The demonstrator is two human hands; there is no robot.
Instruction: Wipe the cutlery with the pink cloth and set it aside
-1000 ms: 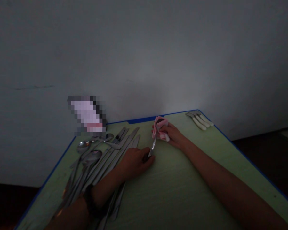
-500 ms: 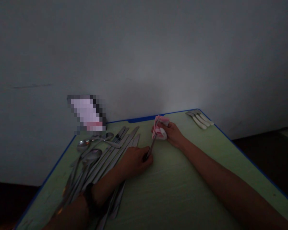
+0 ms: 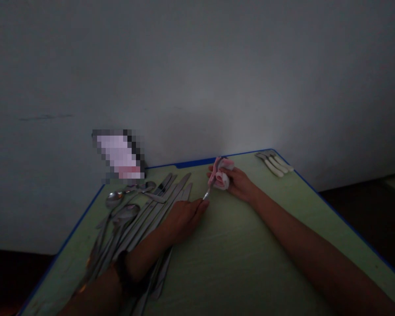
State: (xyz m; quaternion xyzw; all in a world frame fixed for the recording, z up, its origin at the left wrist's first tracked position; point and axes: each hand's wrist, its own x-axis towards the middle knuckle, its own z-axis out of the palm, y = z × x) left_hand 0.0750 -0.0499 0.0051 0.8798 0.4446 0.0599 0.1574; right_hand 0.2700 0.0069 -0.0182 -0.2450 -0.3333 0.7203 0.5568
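My left hand, with a dark band on its wrist, is closed around one end of a slim metal piece of cutlery. The other end runs up into a pink and white cloth, which covers it, so I cannot tell its kind. Fingers of my right hand are wrapped round the cloth, pressing it about the cutlery. Just left of and beneath my left arm lie several table knives side by side. Several spoons rest further left, partly overlapping one another.
At the far right corner of the green table lie several forks with white handles. A blurred-out phone-like object leans against the wall at the back left. A grey wall rises behind the table's blue edge.
The cutlery has turned in my left hand, and its shaft now catches the light. The cloth has shifted and folded differently in my right hand. Both arms stay nearly in place.
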